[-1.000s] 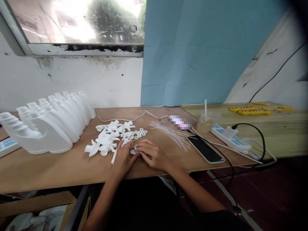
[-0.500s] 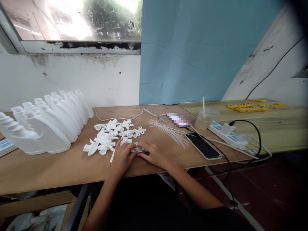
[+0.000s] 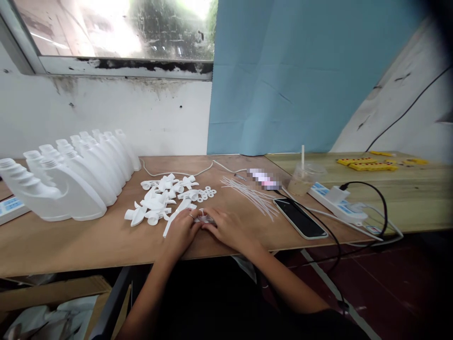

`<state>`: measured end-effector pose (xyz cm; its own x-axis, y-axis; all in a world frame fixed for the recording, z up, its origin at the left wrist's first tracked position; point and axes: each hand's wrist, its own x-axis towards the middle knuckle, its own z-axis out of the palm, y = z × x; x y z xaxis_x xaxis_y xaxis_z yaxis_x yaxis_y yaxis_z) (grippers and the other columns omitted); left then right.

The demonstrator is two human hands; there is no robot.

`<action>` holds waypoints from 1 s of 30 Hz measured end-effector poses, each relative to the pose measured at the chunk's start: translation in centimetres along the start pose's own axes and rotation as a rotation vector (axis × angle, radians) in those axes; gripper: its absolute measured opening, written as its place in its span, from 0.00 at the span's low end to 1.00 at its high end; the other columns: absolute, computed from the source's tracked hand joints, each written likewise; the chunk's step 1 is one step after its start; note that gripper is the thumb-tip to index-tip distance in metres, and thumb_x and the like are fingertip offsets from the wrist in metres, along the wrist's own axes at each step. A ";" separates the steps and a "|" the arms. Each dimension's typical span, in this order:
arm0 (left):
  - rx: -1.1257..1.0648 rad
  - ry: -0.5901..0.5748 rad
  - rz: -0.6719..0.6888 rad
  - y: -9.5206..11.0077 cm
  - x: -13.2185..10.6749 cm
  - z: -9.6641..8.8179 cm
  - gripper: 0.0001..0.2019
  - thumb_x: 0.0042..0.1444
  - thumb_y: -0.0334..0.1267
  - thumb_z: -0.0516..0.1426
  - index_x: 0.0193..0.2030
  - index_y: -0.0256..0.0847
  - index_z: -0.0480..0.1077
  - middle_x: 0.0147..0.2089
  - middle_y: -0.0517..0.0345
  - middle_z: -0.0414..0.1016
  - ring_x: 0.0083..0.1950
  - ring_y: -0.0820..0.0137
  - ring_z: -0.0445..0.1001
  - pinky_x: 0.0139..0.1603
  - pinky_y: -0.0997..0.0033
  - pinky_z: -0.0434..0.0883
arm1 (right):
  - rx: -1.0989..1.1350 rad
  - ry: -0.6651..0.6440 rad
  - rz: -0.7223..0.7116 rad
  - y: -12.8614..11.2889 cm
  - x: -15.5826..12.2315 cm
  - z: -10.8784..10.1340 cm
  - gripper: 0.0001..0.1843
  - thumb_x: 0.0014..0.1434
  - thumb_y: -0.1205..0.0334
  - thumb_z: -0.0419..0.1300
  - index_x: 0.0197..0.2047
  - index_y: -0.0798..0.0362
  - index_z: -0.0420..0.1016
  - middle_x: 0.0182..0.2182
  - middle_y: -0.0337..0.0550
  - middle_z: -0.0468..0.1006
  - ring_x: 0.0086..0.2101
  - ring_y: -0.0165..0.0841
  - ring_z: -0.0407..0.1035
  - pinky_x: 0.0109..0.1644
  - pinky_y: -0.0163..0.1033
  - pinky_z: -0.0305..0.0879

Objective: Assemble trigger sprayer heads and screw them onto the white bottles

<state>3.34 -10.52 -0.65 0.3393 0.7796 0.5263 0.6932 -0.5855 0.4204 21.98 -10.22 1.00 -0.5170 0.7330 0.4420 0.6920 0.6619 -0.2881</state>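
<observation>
Little has shifted over the last second: both hands have stayed at the near edge of the table (image 3: 88, 241), only drawing their fingertips tighter together, so the handling looks to be going on in the same spot rather than moving to another part. Closest to me, the left hand (image 3: 182, 231) lies palm down with a ring on 1 finger, its thumb and forefinger pinched on the small white piece (image 3: 204, 218); the right hand (image 3: 226, 229) meets it from the other side, fingers closed on the same piece, which sits just above the wood between the 2 hands and is mostly hidden by them. Just beside the left hand lies a long white spout (image 3: 174, 221), and past it a loose pile of white plastic parts (image 3: 157, 202), with a scatter of small white rings (image 3: 207, 192) near its right side. Further right are a fan of thin clear tubes (image 3: 252, 194) and a dark phone (image 3: 300, 218) lying flat with a cable running to it. Off to the left stands a row of white bottles (image 3: 71, 179). Beyond the phone are a drink cup (image 3: 303, 179) with a straw and a power strip (image 3: 336, 198), then some yellow pieces (image 3: 368, 164) on the neighbouring bench. Behind everything hang a blue sheet (image 3: 300, 71) and a grimy window (image 3: 116, 28).
</observation>
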 end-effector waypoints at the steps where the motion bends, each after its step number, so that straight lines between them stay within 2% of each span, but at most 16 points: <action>1: 0.002 -0.008 -0.005 0.0 0.0 0.0 0.09 0.59 0.33 0.57 0.47 0.44 0.70 0.44 0.55 0.75 0.47 0.63 0.74 0.49 0.61 0.73 | -0.012 0.011 0.005 -0.2 -0.1 0.1 0.14 0.62 0.60 0.59 0.51 0.51 0.69 0.44 0.50 0.78 0.45 0.43 0.72 0.47 0.48 0.68; 5: 0.011 -0.039 0.036 -0.1 0.0 -0.1 0.11 0.61 0.33 0.55 0.50 0.45 0.70 0.44 0.55 0.75 0.47 0.63 0.73 0.49 0.62 0.72 | 0.062 0.023 -0.013 -0.7 -0.2 0.3 0.19 0.60 0.59 0.61 0.53 0.51 0.67 0.47 0.51 0.75 0.49 0.45 0.68 0.53 0.52 0.66; 9: 0.023 -0.048 0.045 0.2 -0.1 -0.1 0.11 0.63 0.32 0.54 0.51 0.44 0.69 0.44 0.54 0.75 0.46 0.63 0.73 0.49 0.62 0.71 | 0.255 0.001 0.011 -0.6 -0.1 -0.3 0.23 0.56 0.57 0.65 0.54 0.48 0.69 0.54 0.48 0.72 0.54 0.41 0.66 0.59 0.49 0.63; 12: 0.041 -0.059 0.036 0.6 -0.2 0.0 0.10 0.64 0.34 0.53 0.50 0.43 0.70 0.43 0.53 0.75 0.47 0.62 0.73 0.49 0.62 0.71 | 0.413 0.009 0.088 1.1 0.5 -1.4 0.15 0.60 0.54 0.61 0.50 0.47 0.74 0.56 0.46 0.70 0.52 0.37 0.69 0.53 0.42 0.68; 14: 0.060 -0.056 0.025 0.8 -0.2 0.1 0.09 0.63 0.36 0.54 0.49 0.43 0.70 0.43 0.53 0.75 0.47 0.61 0.73 0.49 0.61 0.71 | 0.433 0.076 0.193 3.4 1.4 -2.5 0.15 0.62 0.53 0.58 0.49 0.49 0.74 0.50 0.46 0.75 0.44 0.35 0.73 0.46 0.40 0.70; 16: 0.074 -0.050 0.020 0.9 -0.3 0.2 0.09 0.63 0.36 0.55 0.49 0.43 0.70 0.43 0.53 0.75 0.47 0.61 0.73 0.49 0.61 0.71 | 0.254 0.116 0.296 6.6 2.5 -3.9 0.13 0.61 0.56 0.58 0.47 0.52 0.75 0.41 0.46 0.79 0.41 0.35 0.74 0.47 0.41 0.68; 19: 0.083 -0.049 0.034 0.8 -0.3 0.3 0.08 0.63 0.37 0.55 0.47 0.43 0.70 0.42 0.53 0.75 0.46 0.61 0.73 0.49 0.61 0.71 | -0.200 -0.016 0.406 11.5 4.0 -5.8 0.09 0.59 0.60 0.59 0.39 0.54 0.78 0.40 0.50 0.80 0.42 0.41 0.73 0.46 0.43 0.65; 21: 0.084 -0.040 0.045 0.8 -0.3 0.3 0.07 0.63 0.36 0.56 0.47 0.43 0.70 0.42 0.53 0.75 0.46 0.61 0.73 0.49 0.60 0.71 | -0.380 -0.132 0.541 13.9 4.6 -6.5 0.08 0.57 0.61 0.59 0.36 0.55 0.79 0.40 0.53 0.80 0.43 0.45 0.73 0.45 0.43 0.63; 24: 0.083 -0.030 0.051 0.6 -0.3 0.4 0.08 0.62 0.36 0.57 0.48 0.43 0.70 0.42 0.54 0.75 0.45 0.62 0.73 0.49 0.61 0.70 | -0.391 -0.231 0.659 15.6 4.8 -6.5 0.07 0.55 0.63 0.60 0.33 0.55 0.79 0.39 0.52 0.81 0.42 0.43 0.73 0.41 0.39 0.61; 27: 0.077 -0.026 0.053 0.5 -0.3 0.5 0.08 0.62 0.36 0.58 0.47 0.43 0.70 0.42 0.54 0.75 0.46 0.62 0.73 0.49 0.61 0.70 | -0.314 -0.188 0.665 15.9 4.5 -5.7 0.07 0.54 0.67 0.58 0.30 0.55 0.79 0.37 0.49 0.81 0.39 0.37 0.73 0.37 0.35 0.59; 30: 0.071 -0.019 0.056 0.6 -0.3 0.5 0.07 0.61 0.36 0.58 0.46 0.43 0.70 0.42 0.55 0.75 0.45 0.62 0.73 0.50 0.61 0.69 | -0.296 -0.132 0.661 16.0 4.2 -5.2 0.07 0.52 0.68 0.58 0.28 0.55 0.79 0.34 0.49 0.81 0.36 0.36 0.73 0.36 0.34 0.59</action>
<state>3.93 -10.95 -0.90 0.3899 0.7506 0.5334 0.7158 -0.6115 0.3372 33.49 2.65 2.71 0.0114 0.9895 0.1444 0.9776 0.0194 -0.2096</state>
